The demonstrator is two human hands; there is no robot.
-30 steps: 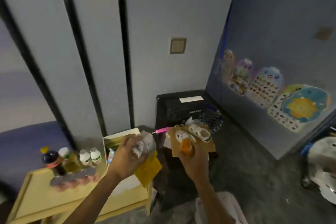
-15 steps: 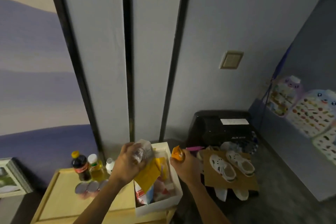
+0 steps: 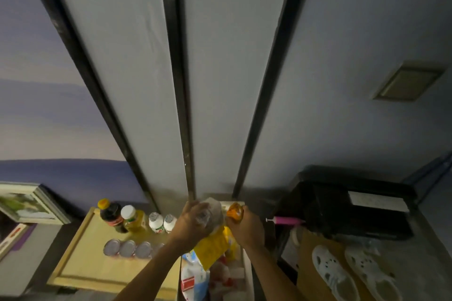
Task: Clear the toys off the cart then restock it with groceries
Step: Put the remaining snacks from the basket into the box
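Left hand (image 3: 195, 221): closed around a clear plastic packet with a yellow label (image 3: 212, 242), held above the white box (image 3: 247, 261).
Right hand (image 3: 245, 226): closed on a small orange item (image 3: 234, 212), just right of the packet.
Cart (image 3: 80, 264): bottles (image 3: 135, 219) stand at its far edge, a row of cans (image 3: 128, 248) nearer; bare top remains near and left.
Advice: each item is best lowered onto bare wood, clear of the cans, and released only once settled.
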